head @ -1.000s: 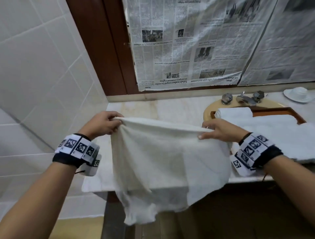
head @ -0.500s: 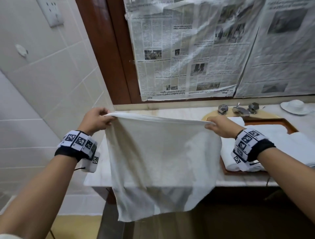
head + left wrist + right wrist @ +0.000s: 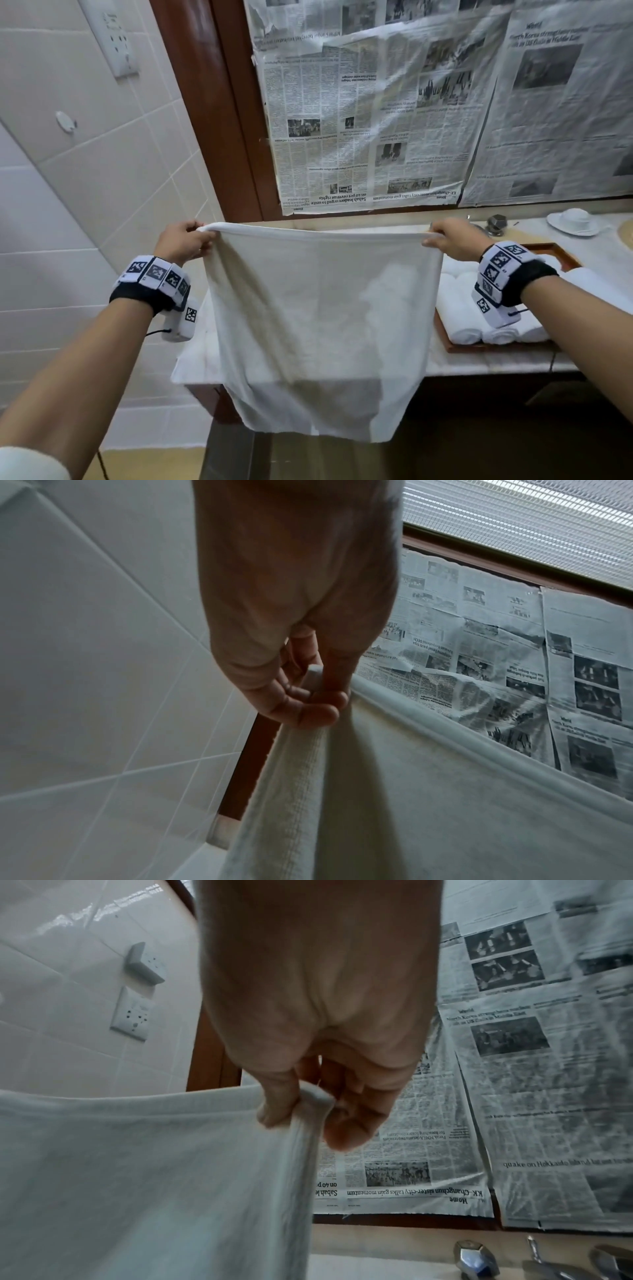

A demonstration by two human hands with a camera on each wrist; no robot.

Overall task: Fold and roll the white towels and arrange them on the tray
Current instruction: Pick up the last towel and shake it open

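Since a second ago the white towel [image 3: 318, 318] has gone from slack and bunched to fully spread, its top edge pulled taut and raised; hands wider apart. Left hand [image 3: 183, 240] pinches the towel's upper left corner between thumb and curled fingers [image 3: 308, 712]. Right hand [image 3: 452, 238] pinches the upper right corner the same way. Towel hangs between the hands, in front of the tabletop [image 3: 496, 361]. Rolled towels [image 3: 462, 318] lie on the tray [image 3: 448, 342] under the right wrist. Newspaper [image 3: 370, 113] beyond the hands, upside down: "Sabah leaders urged to unite", "KK-Changchun sister-city talks gain momentum".
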